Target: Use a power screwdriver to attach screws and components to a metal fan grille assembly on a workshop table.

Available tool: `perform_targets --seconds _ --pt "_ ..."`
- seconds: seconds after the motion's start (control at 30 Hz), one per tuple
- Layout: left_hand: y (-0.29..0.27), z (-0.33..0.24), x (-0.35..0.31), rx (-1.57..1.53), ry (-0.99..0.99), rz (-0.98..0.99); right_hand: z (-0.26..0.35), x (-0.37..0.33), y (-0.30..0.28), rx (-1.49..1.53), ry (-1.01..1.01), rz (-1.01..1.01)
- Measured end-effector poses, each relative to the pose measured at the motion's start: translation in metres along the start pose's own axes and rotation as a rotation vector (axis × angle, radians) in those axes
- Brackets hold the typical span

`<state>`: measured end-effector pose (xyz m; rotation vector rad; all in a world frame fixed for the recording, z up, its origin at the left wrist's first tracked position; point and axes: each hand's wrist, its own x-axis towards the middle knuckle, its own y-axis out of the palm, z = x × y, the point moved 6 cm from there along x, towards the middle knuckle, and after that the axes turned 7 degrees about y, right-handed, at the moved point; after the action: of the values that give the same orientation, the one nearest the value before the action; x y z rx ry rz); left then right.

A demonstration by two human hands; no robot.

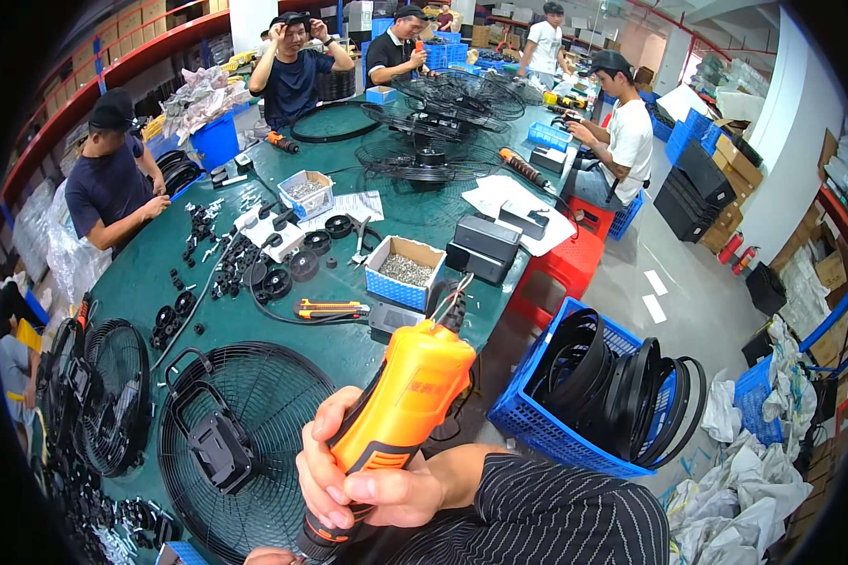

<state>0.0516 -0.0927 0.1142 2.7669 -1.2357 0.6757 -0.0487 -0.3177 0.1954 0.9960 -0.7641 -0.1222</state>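
My right hand point(377, 480) is wrapped around an orange and black electric screwdriver point(407, 395), held tilted with its cord end up and its nose down toward the lower edge. Only a little of my left hand point(271, 557) shows at the bottom edge, its fingertips close beside the screwdriver's nose. They look pinched together, but what they hold is cut off by the frame. Left of my right hand, a round black wire fan guard point(292, 377) lies on the green table point(349, 363), with a black bracket and housing point(224, 452) at its middle.
Beyond the screwdriver are a blue-and-white box of screws point(405, 266), an orange utility knife point(333, 309) and small black parts point(240, 259). A blue crate point(513, 405) of black rings stands at right by a red stool point(575, 268). Several people work around the table.
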Motion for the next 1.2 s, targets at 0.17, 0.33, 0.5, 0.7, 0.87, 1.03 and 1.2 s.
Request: perform_targets --seconds 0.17,0.33,0.5,0.7,0.87,1.03,1.2 --pt "0.012 0.003 0.006 -0.087 -0.029 0.019 -0.002 -0.003 -0.007 -0.012 -0.005 -0.065" --pt "0.015 0.009 0.003 -0.15 -0.132 0.004 -0.001 -0.004 -0.009 -0.023 -0.006 -0.028" --pt "0.026 0.032 0.003 -0.474 -0.34 0.054 0.004 -0.005 -0.015 -0.07 0.072 0.04" --pt "0.053 0.03 0.02 -0.335 -0.509 0.057 0.029 -0.002 -0.036 -0.194 -0.085 -0.019" --pt "0.075 0.02 0.097 -0.041 -0.162 0.336 0.061 0.02 -0.049 -0.282 -0.154 0.009" --pt "0.089 0.036 0.177 0.245 0.09 0.444 0.085 0.048 -0.062 -0.396 -0.336 -0.006" --pt "0.117 0.073 0.229 0.45 0.29 0.585 0.081 0.088 -0.09 -0.732 -0.159 0.077"
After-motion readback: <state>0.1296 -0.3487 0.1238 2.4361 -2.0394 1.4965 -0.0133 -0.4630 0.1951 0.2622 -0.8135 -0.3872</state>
